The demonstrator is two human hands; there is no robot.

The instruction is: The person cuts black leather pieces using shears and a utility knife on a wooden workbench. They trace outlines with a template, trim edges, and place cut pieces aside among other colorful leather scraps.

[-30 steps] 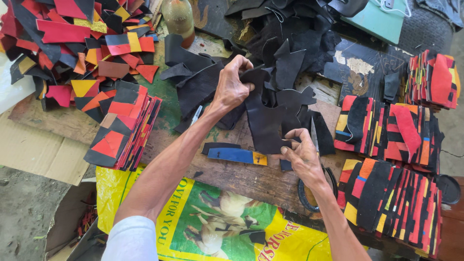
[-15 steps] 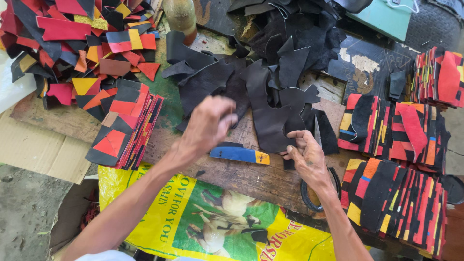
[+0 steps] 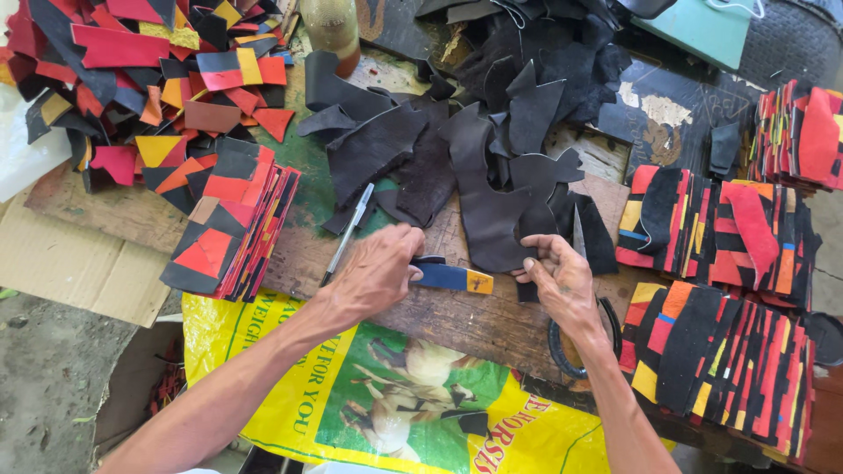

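Observation:
My left hand point(image 3: 378, 270) rests on the wooden board point(image 3: 439, 316) and covers the near end of a blue and yellow patch piece point(image 3: 454, 278), its fingers curled over it. My right hand point(image 3: 556, 276) lies with spread fingers on the lower edge of a dark brown leather piece point(image 3: 487, 211). A silver pen point(image 3: 347, 233) lies just left of my left hand. Several more black leather scraps point(image 3: 386, 149) are heaped behind both hands.
A fanned stack of red, black and orange pieces point(image 3: 230, 224) sits at left, with a loose pile point(image 3: 149, 79) behind it. Sorted stacks point(image 3: 720, 351) fill the right side. A yellow printed sack point(image 3: 386, 395) hangs over the near edge. Scissor handles point(image 3: 580, 351) lie under my right wrist.
My left hand left the black scrap heap, came down toward me and now lies on the blue and yellow piece. My right hand stayed on the leather piece.

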